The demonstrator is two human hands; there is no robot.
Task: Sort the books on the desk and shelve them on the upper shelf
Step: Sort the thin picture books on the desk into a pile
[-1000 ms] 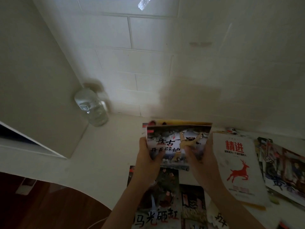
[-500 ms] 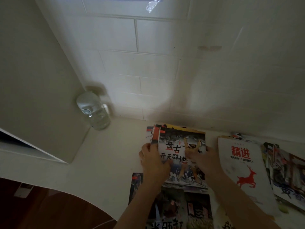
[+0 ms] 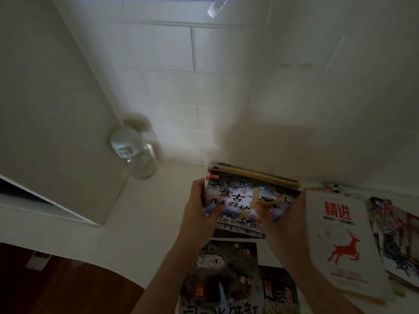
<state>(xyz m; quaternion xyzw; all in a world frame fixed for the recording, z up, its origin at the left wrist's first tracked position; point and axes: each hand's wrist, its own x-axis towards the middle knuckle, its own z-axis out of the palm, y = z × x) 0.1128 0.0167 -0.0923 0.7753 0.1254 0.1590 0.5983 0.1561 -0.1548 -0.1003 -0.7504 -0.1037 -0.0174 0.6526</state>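
A stack of books (image 3: 247, 196) is gripped by the left hand (image 3: 199, 214) and right hand (image 3: 283, 220); a water bottle (image 3: 136, 155) and white book (image 3: 340, 236) are seen alongside on the tabletop (image 3: 136, 223). Since earlier, the stack is tilted up.

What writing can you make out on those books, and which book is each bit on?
"精进": red, on the white deer book.
"盘古", then a partly covered line below: top book of the stack gripped by the left hand and right hand.
Grey subtitle on the white book: too small.
Picture books' big characters: cut off, unclear.
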